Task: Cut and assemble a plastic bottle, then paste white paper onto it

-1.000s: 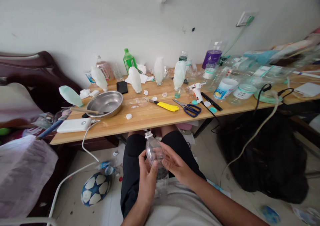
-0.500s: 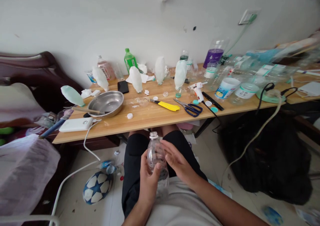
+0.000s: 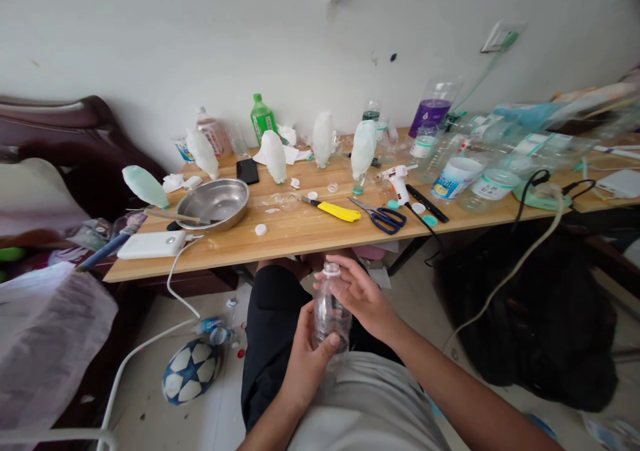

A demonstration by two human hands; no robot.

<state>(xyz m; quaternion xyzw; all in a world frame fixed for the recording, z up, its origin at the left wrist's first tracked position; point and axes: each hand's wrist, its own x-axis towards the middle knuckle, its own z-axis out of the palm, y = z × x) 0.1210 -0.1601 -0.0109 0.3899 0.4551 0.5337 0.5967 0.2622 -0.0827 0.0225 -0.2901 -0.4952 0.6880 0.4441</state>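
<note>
Head view | clear bottle (image 3: 330, 314) on our side of the desk (image 3: 295, 235) | left grip (image 3: 311, 352) clamped round its body; right grip (image 3: 363, 299) by its neck, whether closed we cannot tell | we judge it light, slippery, dentable; best held at the stiffer neck

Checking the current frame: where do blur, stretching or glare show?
Head view: clear bottles toward the right edge look smeared and stretched; head view: bright reflections on the steel bowl and the clear plastic bottle in the left hand; head view: yellow utility knife keeps a readable outline.
</note>
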